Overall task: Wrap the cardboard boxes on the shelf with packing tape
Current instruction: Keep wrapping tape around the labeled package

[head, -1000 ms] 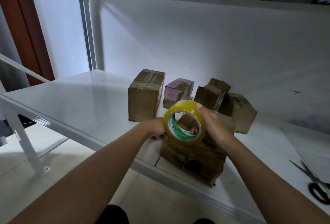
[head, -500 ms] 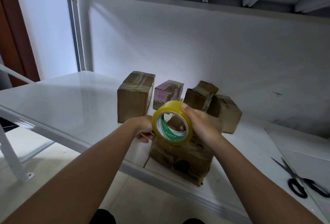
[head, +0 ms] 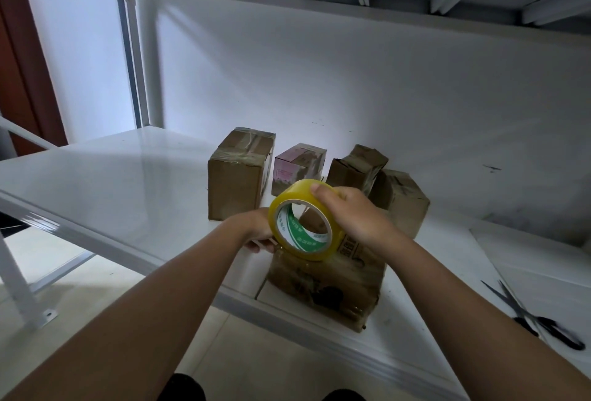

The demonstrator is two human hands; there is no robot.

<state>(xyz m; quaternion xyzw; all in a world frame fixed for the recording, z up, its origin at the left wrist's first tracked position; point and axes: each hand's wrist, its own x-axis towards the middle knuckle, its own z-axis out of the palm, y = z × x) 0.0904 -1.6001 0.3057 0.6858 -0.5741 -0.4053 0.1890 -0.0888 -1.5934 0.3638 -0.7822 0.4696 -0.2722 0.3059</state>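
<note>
While the right hand (head: 355, 218) curls over the top of the yellow tape roll (head: 303, 220), gripping it, the left hand (head: 259, 231) sits tucked behind the roll's far side, and I cannot tell what its fingers are doing there. Directly under both hands lies the near box (head: 329, 282), glossy with tape already. Beyond the hands stand four more boxes: the tall box (head: 236, 180) shows tape bands, the rest I can't judge. Scissors (head: 531, 320) lie well off to the right hand's side, so cutting looks still to come
</note>
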